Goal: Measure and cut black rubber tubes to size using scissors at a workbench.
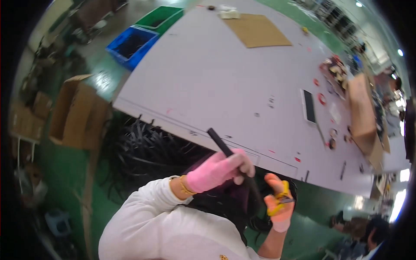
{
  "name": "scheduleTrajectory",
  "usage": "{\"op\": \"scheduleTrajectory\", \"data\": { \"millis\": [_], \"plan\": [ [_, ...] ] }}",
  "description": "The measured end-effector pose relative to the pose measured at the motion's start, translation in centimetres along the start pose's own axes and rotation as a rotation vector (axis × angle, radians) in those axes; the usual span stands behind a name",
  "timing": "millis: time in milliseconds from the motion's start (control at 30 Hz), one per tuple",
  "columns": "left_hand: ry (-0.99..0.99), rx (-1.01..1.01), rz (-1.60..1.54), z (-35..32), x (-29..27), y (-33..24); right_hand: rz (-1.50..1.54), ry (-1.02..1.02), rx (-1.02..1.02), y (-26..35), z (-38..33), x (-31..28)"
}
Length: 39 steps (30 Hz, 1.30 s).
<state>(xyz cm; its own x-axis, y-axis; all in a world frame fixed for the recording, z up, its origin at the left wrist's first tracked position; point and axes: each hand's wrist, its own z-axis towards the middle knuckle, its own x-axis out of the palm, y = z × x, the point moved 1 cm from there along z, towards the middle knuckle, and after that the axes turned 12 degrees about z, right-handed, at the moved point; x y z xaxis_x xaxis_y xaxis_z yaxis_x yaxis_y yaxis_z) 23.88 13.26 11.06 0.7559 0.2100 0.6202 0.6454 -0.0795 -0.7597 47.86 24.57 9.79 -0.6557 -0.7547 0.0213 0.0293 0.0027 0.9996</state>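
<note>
A white sleeve (151, 216) fills the bottom of the view, nearest the camera, and runs up to the left hand (219, 169) in a pink glove, with a gold bracelet (185, 186) at the wrist. This hand is closed around a long black strip (225, 149), which sticks up and to the left out of the fist and also runs down past it toward the lap. The right hand (277, 201), in an orange glove, is clenched through the handles of yellow scissors (281, 200); the blades are too small to tell whether they stand apart or together, and they lie just beside the strip's lower stretch. No cut end shows, so the strip seems not yet trimmed here. Below the table (225, 78), a heap of similar black strips (143, 151) lies on the green floor (65, 173), near an open cardboard box (76, 112). How many in the heap are already cut cannot be told.
</note>
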Motion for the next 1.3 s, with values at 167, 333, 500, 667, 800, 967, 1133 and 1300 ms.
{"op": "scheduleTrajectory", "data": {
  "millis": [167,333,500,667,800,967,1133,1300],
  "plan": [
    [-0.270,0.133,0.099,-2.2,-3.2,-1.1,0.451,0.264,0.372,-1.2,3.4,7.1],
    [-0.387,0.166,0.137,-3.7,-7.8,-0.5,0.067,0.087,0.503,-1.1,6.0,9.1],
    [-0.737,0.301,0.924,-6.0,-12.6,-0.7,-0.305,0.413,0.076,-1.9,9.4,10.1],
    [-0.819,0.500,-0.205,-8.3,-18.4,-2.0,-0.425,0.568,-0.079,-2.0,12.8,12.2],
    [-1.397,0.608,0.508,-10.0,-19.2,-2.9,-0.628,0.613,-0.092,-3.1,16.2,15.8],
    [-1.108,0.717,1.537,-7.8,-18.3,-2.9,-0.603,0.673,-0.020,-4.3,18.6,19.5],
    [-1.135,0.722,1.664,-6.4,-21.9,-4.0,-0.571,0.725,0.046,-4.0,20.1,23.5],
    [-1.237,0.625,1.819,-7.7,-25.5,-6.0,-0.642,0.731,-0.064,-3.8,20.9,27.0]
  ]
}}
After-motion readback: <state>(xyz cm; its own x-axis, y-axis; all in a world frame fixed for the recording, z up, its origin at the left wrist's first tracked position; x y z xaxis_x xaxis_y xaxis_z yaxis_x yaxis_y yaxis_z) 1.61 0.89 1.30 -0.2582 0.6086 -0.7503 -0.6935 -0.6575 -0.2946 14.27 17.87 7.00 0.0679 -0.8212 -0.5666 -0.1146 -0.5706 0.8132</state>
